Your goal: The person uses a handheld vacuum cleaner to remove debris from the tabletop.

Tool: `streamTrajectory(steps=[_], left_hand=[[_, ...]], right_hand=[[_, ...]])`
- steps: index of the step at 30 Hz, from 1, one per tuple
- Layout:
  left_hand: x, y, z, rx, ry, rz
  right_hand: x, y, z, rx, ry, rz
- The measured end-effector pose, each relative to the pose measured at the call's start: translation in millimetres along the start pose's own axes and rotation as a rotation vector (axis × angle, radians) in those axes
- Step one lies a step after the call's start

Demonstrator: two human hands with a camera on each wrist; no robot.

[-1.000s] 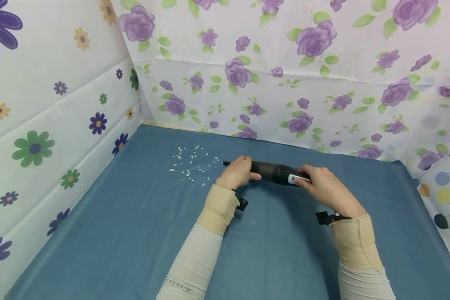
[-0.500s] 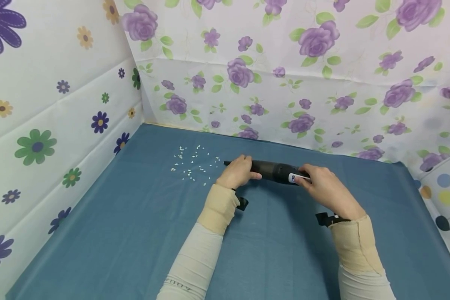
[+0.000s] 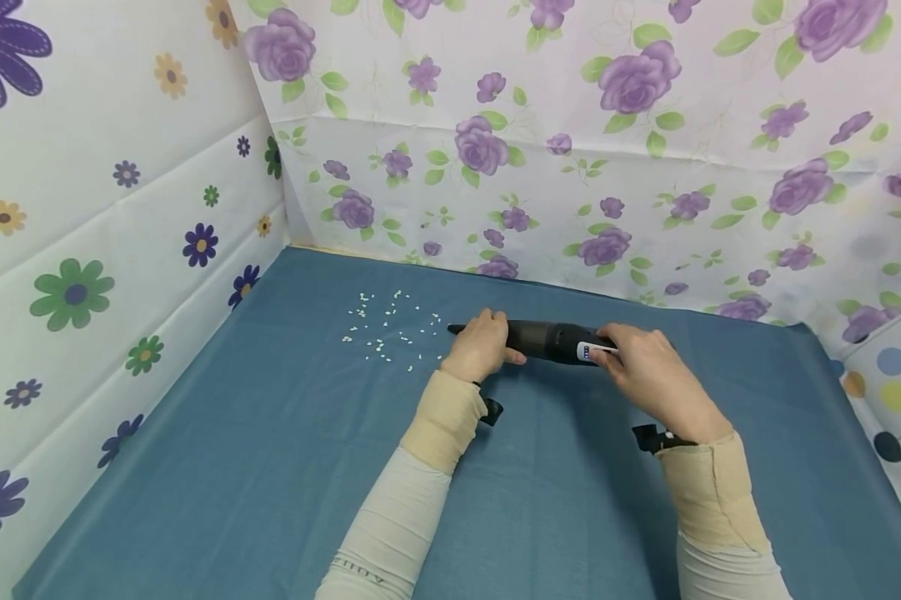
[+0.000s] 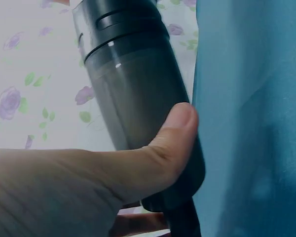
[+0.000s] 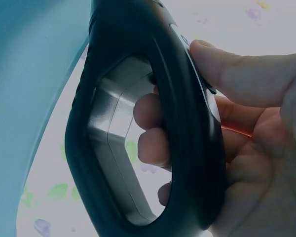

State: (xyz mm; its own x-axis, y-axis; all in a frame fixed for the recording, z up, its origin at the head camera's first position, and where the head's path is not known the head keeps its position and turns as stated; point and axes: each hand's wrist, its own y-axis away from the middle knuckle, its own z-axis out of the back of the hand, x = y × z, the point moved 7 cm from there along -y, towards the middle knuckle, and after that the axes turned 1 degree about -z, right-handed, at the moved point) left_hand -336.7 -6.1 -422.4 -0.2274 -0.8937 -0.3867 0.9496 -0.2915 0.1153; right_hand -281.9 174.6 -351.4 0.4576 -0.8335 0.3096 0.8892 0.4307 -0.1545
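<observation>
Both hands hold a black handheld vacuum cleaner (image 3: 534, 338) above the blue cloth, its narrow nozzle (image 3: 456, 328) pointing left. My right hand (image 3: 648, 367) grips the loop handle (image 5: 192, 148); in the right wrist view its fingers curl through the opening and the thumb lies by the pale control panel. My left hand (image 3: 482, 343) holds the front end near the nozzle, with the thumb laid along the smoky dust cup (image 4: 138, 94) in the left wrist view. Small white bits (image 3: 381, 343) lie scattered just left of the nozzle tip.
A blue cloth (image 3: 270, 467) covers the table. Flowered sheets (image 3: 540, 192) rise behind it and along the left side (image 3: 120, 242). A dotted sheet (image 3: 888, 392) stands at the right edge. Each wrist carries a small black camera mount.
The left hand and forearm have shifted slightly to the right, uncovering a little more of the nozzle. The vacuum's body has tilted very slightly. The white bits look much the same.
</observation>
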Motion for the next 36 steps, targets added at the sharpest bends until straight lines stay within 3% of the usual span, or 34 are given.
streamTrajectory(steps=[8, 25, 36], left_hand=[[3.9, -3.7, 0.1, -0.062, 0.008, -0.008], [3.0, -5.9, -1.9, -0.086, -0.003, -0.032], [13.1, -3.3, 2.8, -0.048, 0.014, 0.012]], right_hand=[[3.2, -1.9, 0.3, -0.052, 0.039, 0.009], [-5.8, -0.3, -3.3, 0.005, 0.016, -0.028], [-1.2, -4.3, -12.1, 0.062, -0.036, -0.042]])
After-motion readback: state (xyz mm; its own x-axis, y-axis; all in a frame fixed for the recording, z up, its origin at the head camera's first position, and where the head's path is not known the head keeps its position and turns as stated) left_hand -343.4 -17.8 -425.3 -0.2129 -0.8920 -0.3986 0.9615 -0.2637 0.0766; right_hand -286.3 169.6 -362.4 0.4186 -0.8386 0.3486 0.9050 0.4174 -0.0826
